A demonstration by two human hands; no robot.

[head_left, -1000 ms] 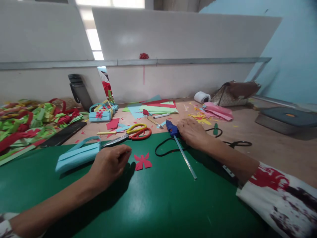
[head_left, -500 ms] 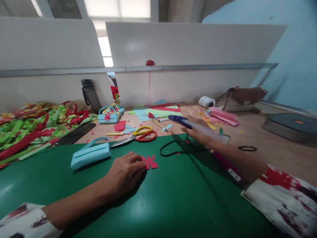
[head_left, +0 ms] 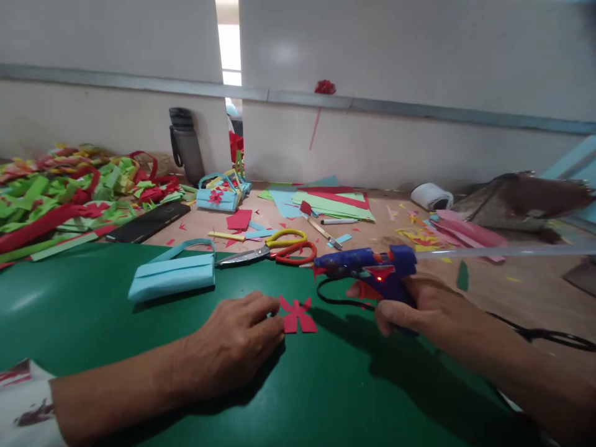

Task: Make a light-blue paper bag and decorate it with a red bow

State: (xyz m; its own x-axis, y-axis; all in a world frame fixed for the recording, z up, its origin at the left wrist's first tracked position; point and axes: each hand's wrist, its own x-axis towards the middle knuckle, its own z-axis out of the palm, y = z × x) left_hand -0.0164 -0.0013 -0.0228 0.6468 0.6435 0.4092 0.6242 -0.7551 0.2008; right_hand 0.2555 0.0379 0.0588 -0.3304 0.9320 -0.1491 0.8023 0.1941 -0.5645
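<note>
Our right hand grips the glue gun; our left hand touches the paper cutout, but we cannot tell if it pinches.

the left hand lies low, the right hand curled, raised.

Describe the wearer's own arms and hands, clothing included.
The left hand and right hand are ungloved, no watch visible. A white sleeve with red and dark blotches ends on the left forearm; the right forearm shows bare to the frame's edge.
</note>
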